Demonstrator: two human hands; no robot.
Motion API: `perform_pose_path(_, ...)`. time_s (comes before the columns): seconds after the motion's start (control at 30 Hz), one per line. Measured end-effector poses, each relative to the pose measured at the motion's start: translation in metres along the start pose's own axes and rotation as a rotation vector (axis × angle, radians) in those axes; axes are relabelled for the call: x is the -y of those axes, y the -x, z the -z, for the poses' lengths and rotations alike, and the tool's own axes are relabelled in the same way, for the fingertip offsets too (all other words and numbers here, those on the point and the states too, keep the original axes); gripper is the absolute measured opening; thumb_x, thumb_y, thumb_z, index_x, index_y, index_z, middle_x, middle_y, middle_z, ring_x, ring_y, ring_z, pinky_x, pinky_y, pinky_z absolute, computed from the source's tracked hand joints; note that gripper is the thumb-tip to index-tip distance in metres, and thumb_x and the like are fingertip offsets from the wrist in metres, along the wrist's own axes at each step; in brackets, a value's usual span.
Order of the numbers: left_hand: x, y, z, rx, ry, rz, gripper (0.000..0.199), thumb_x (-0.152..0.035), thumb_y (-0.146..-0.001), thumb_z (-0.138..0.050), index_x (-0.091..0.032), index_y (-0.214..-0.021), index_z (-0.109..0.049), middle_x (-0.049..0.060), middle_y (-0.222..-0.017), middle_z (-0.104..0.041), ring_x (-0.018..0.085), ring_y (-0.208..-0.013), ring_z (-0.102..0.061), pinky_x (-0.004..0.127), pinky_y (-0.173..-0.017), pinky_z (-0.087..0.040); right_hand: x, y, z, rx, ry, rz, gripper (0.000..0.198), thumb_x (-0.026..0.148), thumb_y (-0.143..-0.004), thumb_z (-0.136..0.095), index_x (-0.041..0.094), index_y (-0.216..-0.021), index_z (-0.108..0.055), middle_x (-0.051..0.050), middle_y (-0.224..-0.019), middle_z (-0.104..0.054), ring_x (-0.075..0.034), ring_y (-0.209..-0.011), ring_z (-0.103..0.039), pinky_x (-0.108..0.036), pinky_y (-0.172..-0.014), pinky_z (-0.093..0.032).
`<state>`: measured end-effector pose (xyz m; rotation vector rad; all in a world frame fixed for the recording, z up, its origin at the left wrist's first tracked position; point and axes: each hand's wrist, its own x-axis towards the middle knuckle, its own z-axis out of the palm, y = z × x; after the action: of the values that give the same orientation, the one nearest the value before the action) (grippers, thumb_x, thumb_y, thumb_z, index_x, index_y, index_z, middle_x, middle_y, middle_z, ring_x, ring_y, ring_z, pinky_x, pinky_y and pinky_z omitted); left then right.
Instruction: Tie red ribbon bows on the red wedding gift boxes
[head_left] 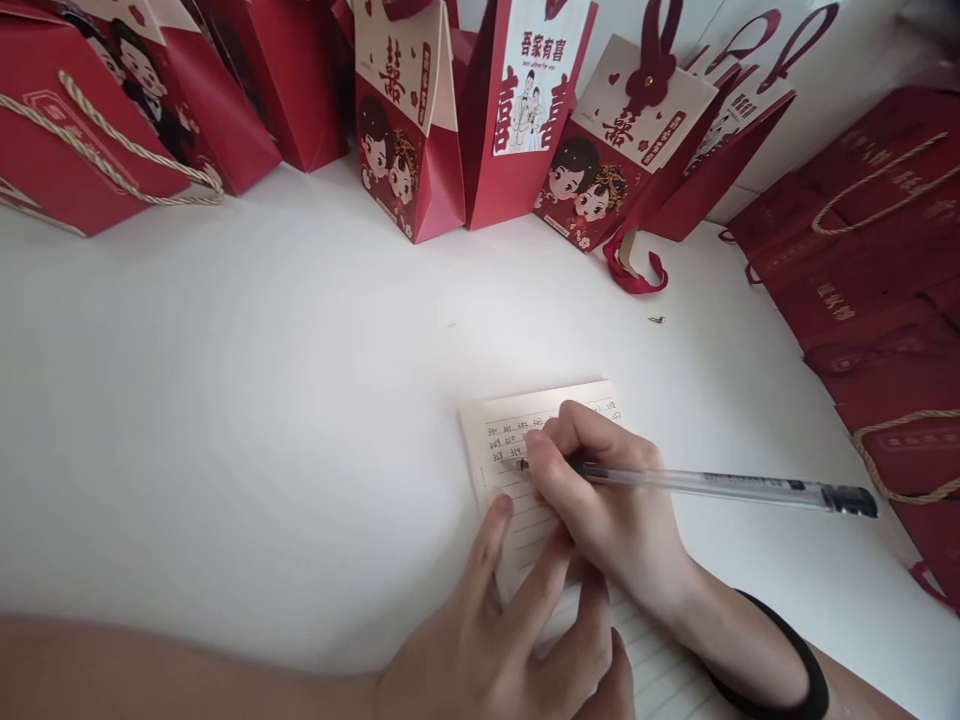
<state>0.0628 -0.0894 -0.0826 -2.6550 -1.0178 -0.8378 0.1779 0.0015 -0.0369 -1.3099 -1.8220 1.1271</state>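
Observation:
A small lined notepad [480,425] lies on the white table, with rows of handwritten numbers near its top. My right hand [607,490] is closed around a clear gel pen [720,485] with a dark end cap, and the pen's tip rests on the paper by the left end of the third row. Just below it, my left hand [510,620] lies on the pad with its fingers apart, one fingertip near the pad's left edge. Both hands cover much of the page.
Red and cream gift boxes [409,130] stand along the back of the white table [225,400]. Red gift bags with rope handles are at the left [82,130] and right [870,270]. A curled red ribbon [637,280] and a small gold piece [657,320] lie beyond the notepad.

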Motion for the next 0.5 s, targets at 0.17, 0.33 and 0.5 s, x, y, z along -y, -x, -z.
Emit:
perform_pose_path(0.17, -0.0006, -0.0010, 0.0018, -0.006, 0.015, 0.011, 0.021, -0.022, -0.083, -0.057, -0.023, -0.103, -0.060, 0.003, -0.109, -0.061, 0.032, -0.113, -0.053, 0.063, -0.098, -0.037, 0.0018, 0.0005, -0.0019, -0.001, 0.047, -0.009, 0.033, 0.023, -0.082, -0.052, 0.018, -0.054, -0.035, 0.005, -0.048, -0.038, -0.007, -0.044, -0.034, -0.019, -0.041, -0.030)
perform_pose_path(0.33, -0.0013, -0.0006, 0.0008, 0.004, 0.024, 0.019, 0.020, -0.022, -0.083, -0.056, -0.023, -0.103, -0.060, 0.002, -0.109, -0.061, 0.030, -0.112, -0.053, 0.063, -0.098, -0.038, -0.0004, -0.0005, -0.0029, 0.008, 0.073, 0.002, 0.031, 0.020, -0.080, -0.052, 0.018, -0.055, -0.033, 0.005, -0.048, -0.035, -0.006, -0.045, -0.030, -0.017, -0.039, -0.028)
perform_pose_path(0.5, -0.0009, -0.0016, 0.0004, -0.012, 0.016, 0.016, 0.020, -0.024, -0.082, -0.058, -0.023, -0.102, -0.060, 0.002, -0.106, -0.062, 0.030, -0.111, -0.054, 0.062, -0.096, -0.041, -0.0007, 0.0005, -0.0029, 0.004, 0.078, 0.009, 0.031, 0.019, -0.078, -0.052, 0.018, -0.055, -0.031, 0.005, -0.047, -0.034, -0.006, -0.044, -0.029, -0.016, -0.039, -0.027)
